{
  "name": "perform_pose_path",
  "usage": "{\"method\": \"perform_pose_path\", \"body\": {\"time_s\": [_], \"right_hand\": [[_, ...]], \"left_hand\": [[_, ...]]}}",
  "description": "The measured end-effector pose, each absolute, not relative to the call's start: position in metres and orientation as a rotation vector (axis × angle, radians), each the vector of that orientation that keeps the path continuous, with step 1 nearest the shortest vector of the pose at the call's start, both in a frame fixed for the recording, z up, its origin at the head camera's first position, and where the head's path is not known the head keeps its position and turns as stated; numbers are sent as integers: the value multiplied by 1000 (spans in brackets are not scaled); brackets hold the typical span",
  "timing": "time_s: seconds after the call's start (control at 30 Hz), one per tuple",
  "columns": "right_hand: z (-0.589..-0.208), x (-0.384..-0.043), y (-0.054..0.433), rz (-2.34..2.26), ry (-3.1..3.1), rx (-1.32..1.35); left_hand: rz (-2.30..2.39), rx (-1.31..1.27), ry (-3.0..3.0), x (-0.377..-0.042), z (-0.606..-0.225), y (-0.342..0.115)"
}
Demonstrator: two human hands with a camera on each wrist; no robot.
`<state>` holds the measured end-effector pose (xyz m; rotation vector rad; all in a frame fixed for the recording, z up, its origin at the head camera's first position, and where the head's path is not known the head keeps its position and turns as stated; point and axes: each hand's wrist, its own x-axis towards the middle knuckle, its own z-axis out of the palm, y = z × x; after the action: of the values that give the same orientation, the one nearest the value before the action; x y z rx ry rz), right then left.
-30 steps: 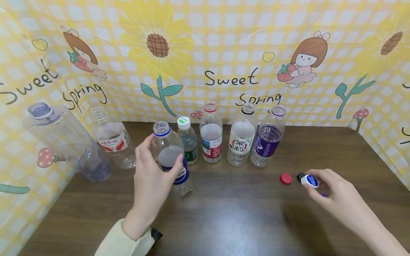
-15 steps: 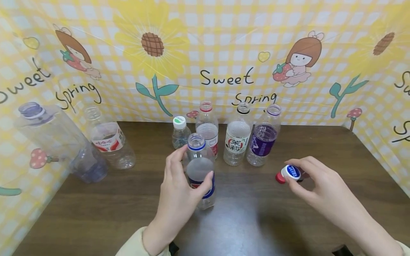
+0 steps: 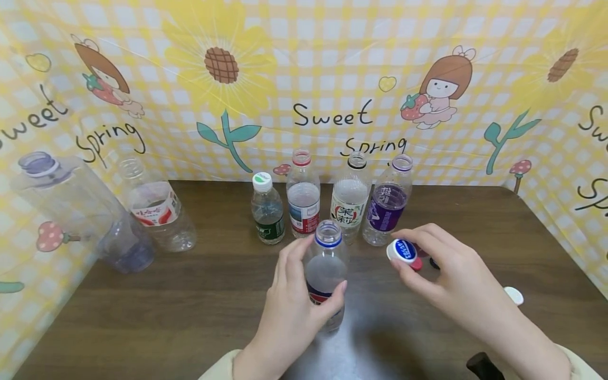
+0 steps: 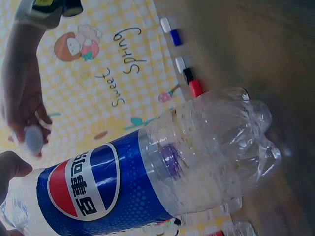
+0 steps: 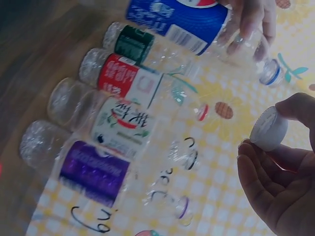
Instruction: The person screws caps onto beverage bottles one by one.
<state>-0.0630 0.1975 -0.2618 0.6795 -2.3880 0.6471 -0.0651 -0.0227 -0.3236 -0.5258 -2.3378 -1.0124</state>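
My left hand [image 3: 296,301] grips a clear plastic bottle [image 3: 328,269] around its upper body. The bottle is uncapped, with a blue ring at its neck and a blue, red and white label [image 4: 106,184] that shows in the left wrist view. Off to its right, my right hand [image 3: 451,274] pinches a white bottle cap [image 3: 402,251] with blue print on top, between thumb and fingers. Cap and bottle mouth are apart. In the right wrist view the cap [image 5: 269,129] shows its white side, and the bottle's label [image 5: 179,22] is at the top.
Behind stand a small capped bottle [image 3: 268,214] and uncapped bottles with red [image 3: 304,208], white-green [image 3: 348,208] and purple [image 3: 387,208] labels. At left are a red-and-white-labelled bottle [image 3: 159,208] and a large bluish one [image 3: 90,211]. Red [image 3: 416,264], black [image 3: 434,263] and white [image 3: 514,295] caps lie right.
The bottle in my left hand has moved right and nearer, away from the small capped bottle. My right hand has carried the white cap left, and the gap between the hands has narrowed.
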Motion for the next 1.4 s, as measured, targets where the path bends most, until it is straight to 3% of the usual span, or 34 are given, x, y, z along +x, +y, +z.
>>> {"method": "perform_pose_path", "body": {"time_s": [0.6,0.87,1.13,1.4], "right_hand": [[-239,-65,177,652,-2367,807],[-264,-82,192,636,-2417,884],[-231,-69,169,616,-2428,922],[-231,-74,166,525,-2441,956]], "left_hand": [[-948,-669,-2265,-56,-330,-3],[-915,-686,-2220,-57,-331,1],[-917,-687,-2221,-59,-329,-1],[-919,-659,-2317,-58,-327,-4]]}}
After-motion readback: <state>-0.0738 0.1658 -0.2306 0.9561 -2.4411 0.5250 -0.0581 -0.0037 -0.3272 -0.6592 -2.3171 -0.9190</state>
